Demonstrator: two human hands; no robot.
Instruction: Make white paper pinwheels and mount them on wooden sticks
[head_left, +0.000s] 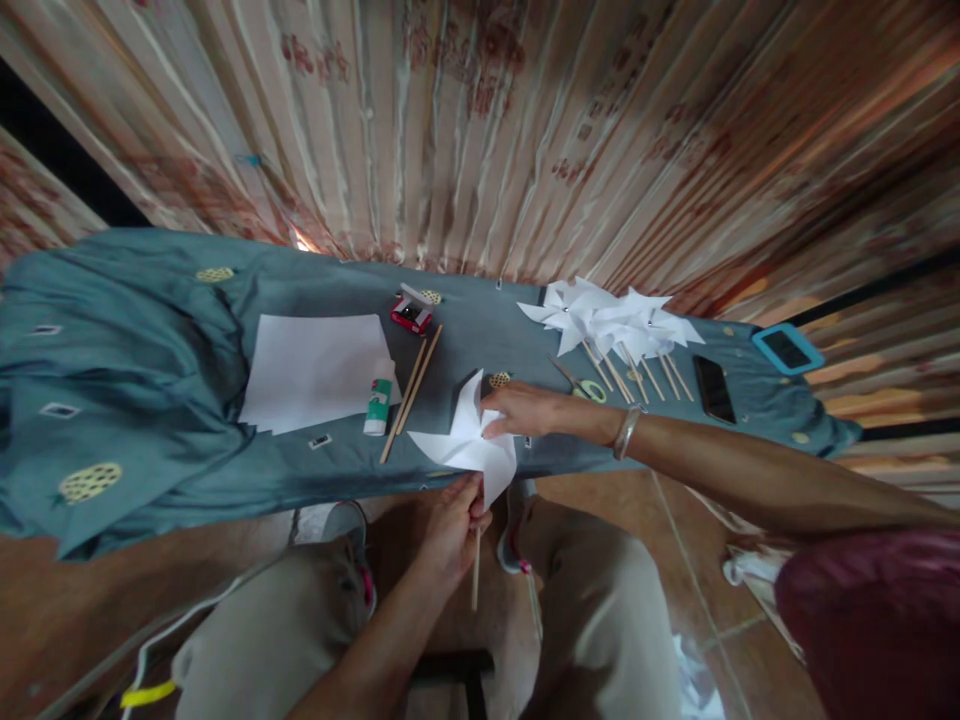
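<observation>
A white paper pinwheel [466, 446] on a thin wooden stick [475, 580] is held at the near edge of the cloth-covered table. My left hand [454, 522] is closed around the stick just below the paper blades. From the right, my right hand [517, 408] reaches over the pinwheel, its fingers closed on the paper near the centre; the fingertips are partly hidden by a blade. Left of it lie loose wooden sticks [414, 395] and a green-and-white glue stick [378, 398], which rests by a stack of white paper [311, 370].
Several pinwheels [611, 318] lie piled at the back right. Scissors [589, 390] with green handles lie before them. Farther right are a black phone [714, 389] and a blue-framed device [787, 349]. A small red box [411, 310] stands open behind the sticks. A curtain [465, 140] hangs behind.
</observation>
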